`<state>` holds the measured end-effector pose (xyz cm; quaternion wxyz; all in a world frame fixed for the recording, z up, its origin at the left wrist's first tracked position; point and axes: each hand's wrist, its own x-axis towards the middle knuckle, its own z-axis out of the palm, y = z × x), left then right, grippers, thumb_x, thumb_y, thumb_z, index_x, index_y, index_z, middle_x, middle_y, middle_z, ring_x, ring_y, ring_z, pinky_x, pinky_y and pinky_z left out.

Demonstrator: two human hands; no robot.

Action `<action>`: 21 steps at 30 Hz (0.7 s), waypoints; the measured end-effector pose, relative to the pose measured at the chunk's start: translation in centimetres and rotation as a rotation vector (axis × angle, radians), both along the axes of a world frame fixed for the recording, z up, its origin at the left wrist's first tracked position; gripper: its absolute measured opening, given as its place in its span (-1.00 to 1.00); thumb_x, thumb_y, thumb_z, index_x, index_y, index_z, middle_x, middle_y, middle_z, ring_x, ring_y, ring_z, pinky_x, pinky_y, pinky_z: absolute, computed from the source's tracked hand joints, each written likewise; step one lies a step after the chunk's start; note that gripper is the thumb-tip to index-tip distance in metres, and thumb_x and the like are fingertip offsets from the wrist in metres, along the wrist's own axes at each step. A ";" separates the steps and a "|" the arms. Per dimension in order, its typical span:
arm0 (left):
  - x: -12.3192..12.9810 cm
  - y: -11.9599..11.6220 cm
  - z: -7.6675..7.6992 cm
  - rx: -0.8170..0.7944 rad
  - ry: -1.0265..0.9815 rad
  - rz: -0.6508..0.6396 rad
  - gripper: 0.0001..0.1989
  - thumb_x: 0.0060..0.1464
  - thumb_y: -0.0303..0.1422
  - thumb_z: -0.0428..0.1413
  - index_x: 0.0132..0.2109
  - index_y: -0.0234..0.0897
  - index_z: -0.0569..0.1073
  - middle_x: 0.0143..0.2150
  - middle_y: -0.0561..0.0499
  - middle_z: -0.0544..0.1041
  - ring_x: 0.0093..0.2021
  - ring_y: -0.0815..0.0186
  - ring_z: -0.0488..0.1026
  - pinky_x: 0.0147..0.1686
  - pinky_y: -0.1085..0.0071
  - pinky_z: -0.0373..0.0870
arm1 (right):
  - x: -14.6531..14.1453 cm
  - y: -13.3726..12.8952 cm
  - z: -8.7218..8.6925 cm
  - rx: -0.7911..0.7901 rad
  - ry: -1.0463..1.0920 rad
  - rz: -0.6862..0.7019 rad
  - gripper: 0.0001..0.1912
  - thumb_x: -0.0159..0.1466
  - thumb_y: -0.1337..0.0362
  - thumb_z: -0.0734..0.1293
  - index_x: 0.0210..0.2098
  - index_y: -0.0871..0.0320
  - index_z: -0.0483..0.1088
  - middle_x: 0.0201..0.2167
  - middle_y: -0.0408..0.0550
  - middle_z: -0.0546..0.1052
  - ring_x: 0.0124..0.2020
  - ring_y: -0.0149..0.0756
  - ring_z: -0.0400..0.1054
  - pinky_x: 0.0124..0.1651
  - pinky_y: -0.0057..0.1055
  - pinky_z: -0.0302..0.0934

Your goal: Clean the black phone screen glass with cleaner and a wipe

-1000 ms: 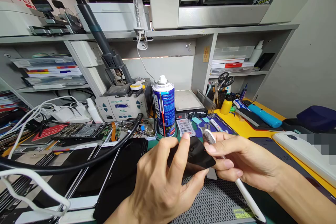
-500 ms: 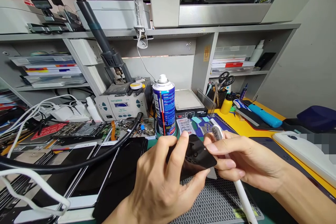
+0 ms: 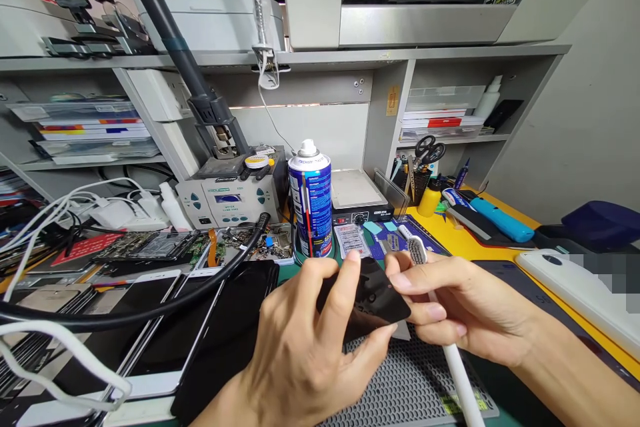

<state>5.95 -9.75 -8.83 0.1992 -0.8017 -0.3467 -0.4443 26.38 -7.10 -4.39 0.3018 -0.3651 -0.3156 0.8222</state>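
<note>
My left hand (image 3: 305, 327) grips a glossy black phone screen (image 3: 373, 303) by its edges, two fingers across its face and the thumb along the lower edge. The screen is tilted above a grey honeycomb mat (image 3: 395, 387). At the screen's right corner, my right hand (image 3: 450, 307) pinches close with its thumb and touches it. A white toothbrush (image 3: 460, 383) passes through that same hand, its bristled head upward and its handle slanting down to the mat. Part of the handle is hidden by my fingers.
A blue spray can (image 3: 310, 207) stands behind my hands, beside a control station (image 3: 230, 200) and a small heating plate (image 3: 357, 190). A black hose (image 3: 200, 300) crosses several phone screens on the left. A white phone (image 3: 565, 287) lies at the right.
The view has shifted a little. Both hands keep nearly the same pose, with the phone screen and the toothbrush still in them.
</note>
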 end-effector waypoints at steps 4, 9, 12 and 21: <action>0.0 -0.1 0.0 -0.009 0.005 -0.006 -0.29 -0.03 -0.28 0.31 0.21 -0.49 0.27 -0.16 -0.19 0.46 -0.25 0.22 0.46 -0.39 0.32 0.51 | 0.0 -0.1 -0.1 -0.018 0.017 0.004 -0.71 0.03 0.37 0.53 -0.45 0.18 0.31 -0.65 -0.33 0.06 -0.65 -0.62 -0.20 -0.67 -0.65 -0.35; 0.1 -0.1 0.0 -0.054 -0.030 -0.001 -0.30 -0.01 -0.27 0.30 0.21 -0.47 0.28 -0.15 -0.19 0.46 -0.24 0.22 0.47 -0.38 0.32 0.51 | 0.1 -0.1 0.0 0.061 -0.017 -0.019 -0.75 0.07 0.34 0.51 -0.47 0.19 0.33 -0.67 -0.33 0.06 -0.65 -0.60 -0.21 -0.67 -0.64 -0.34; 0.1 0.0 0.0 -0.075 -0.049 0.010 -0.31 0.00 -0.26 0.29 0.20 -0.47 0.28 -0.14 -0.19 0.45 -0.24 0.22 0.47 -0.38 0.32 0.52 | 0.2 -0.2 0.0 0.172 -0.082 -0.025 -0.84 0.14 0.28 0.46 -0.43 0.20 0.42 -0.70 -0.32 0.06 -0.66 -0.58 -0.23 -0.67 -0.62 -0.34; -0.2 0.0 0.0 -0.122 -0.024 0.017 -0.31 0.01 -0.23 0.27 0.22 -0.43 0.27 -0.14 -0.17 0.44 -0.24 0.21 0.48 -0.37 0.30 0.53 | 0.3 -0.2 0.2 0.336 -0.213 -0.022 -0.83 0.15 0.22 0.44 -0.37 0.22 0.52 -0.74 -0.33 0.05 -0.67 -0.56 -0.22 -0.66 -0.59 -0.31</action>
